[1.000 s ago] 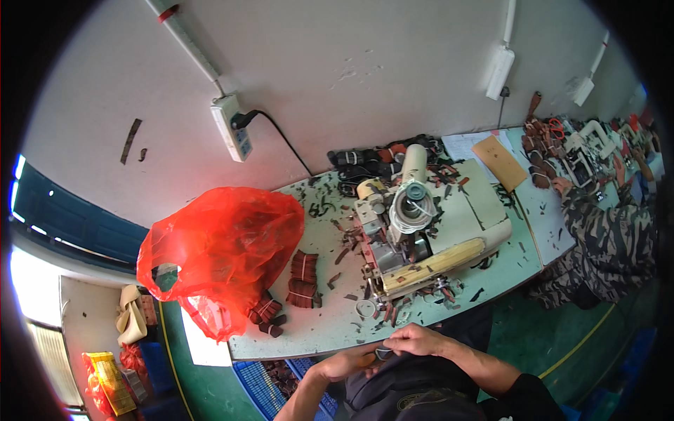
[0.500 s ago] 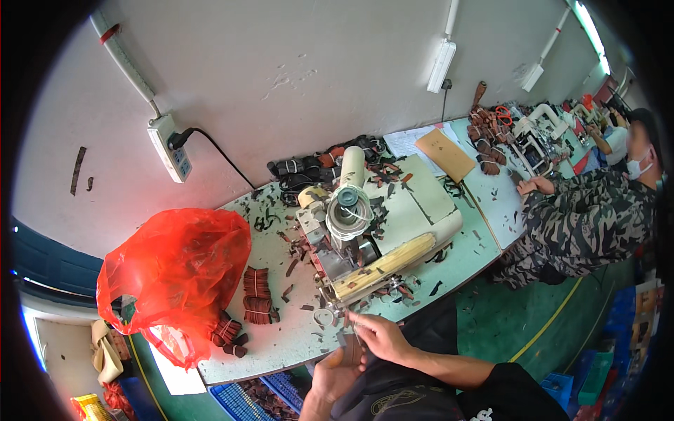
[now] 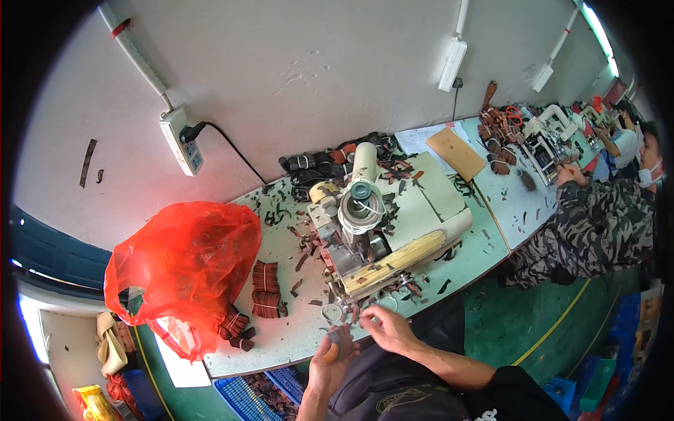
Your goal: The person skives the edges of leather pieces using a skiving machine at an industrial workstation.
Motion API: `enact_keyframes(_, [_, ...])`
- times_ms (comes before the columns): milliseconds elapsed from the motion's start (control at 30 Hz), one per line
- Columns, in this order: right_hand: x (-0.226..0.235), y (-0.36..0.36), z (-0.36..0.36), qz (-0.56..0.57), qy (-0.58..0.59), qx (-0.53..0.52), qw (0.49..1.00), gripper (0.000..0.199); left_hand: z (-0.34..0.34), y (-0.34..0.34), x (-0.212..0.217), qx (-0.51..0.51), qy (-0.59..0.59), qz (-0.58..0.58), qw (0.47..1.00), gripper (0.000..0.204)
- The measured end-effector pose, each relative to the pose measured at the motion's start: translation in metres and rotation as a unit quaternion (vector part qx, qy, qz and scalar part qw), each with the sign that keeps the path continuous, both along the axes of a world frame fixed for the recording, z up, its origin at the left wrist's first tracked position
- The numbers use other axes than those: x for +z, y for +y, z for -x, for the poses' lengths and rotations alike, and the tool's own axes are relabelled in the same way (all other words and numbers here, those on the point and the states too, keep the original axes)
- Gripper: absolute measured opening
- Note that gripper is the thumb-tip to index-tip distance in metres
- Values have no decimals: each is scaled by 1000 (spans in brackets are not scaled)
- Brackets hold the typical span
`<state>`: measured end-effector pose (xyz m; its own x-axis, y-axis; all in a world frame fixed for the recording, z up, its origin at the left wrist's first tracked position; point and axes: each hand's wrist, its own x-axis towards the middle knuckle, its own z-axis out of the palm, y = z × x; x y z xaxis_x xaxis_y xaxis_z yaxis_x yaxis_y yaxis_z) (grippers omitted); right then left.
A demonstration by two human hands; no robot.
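My left hand (image 3: pixel 333 365) is closed around small leather pieces (image 3: pixel 340 338), dark grey-brown with one orange-brown end showing near the thumb. Just to its right, my right hand (image 3: pixel 390 332) has its thumb and fingers drawn together in a pinch. Whether anything is between those fingertips is too small to make out. Both hands are at the table's front edge, before a cream-coloured bench machine (image 3: pixel 439 203) with a pale yellow bar along its front. A ring-shaped metal part (image 3: pixel 331 313) shows beside the fingers of my left hand.
On the left, a red plastic bag (image 3: pixel 189 259) stands beside tied bundles of brown strips (image 3: pixel 266 289). Leather scraps litter the table (image 3: pixel 298 333) and machine top. Below is a blue basket (image 3: pixel 242 398) of scraps. At right, a person in camouflage (image 3: pixel 597 228) works at the bench.
My right hand has drawn slightly up and right, away from the machine's front corner. My left hand has turned, and the pieces in it now show an orange-brown end. The view has shifted slightly.
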<state>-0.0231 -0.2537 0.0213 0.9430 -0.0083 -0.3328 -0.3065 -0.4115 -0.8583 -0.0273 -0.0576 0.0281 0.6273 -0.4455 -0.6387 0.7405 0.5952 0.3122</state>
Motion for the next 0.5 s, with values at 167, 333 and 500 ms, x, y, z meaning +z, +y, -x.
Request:
enact_keyframes(167, [6,41,0,-258,106,3,960,58,3,3,6,-72,-139,-152,976,49])
enact_keyframes(333, [11,60,-14,-108,24,31,993,51,2,27,-2,-90,-136,-233,959,55])
enact_keyframes(500, [-3,87,-18,34,-94,59,993,50,0,27,18,-173,-229,-532,797,49])
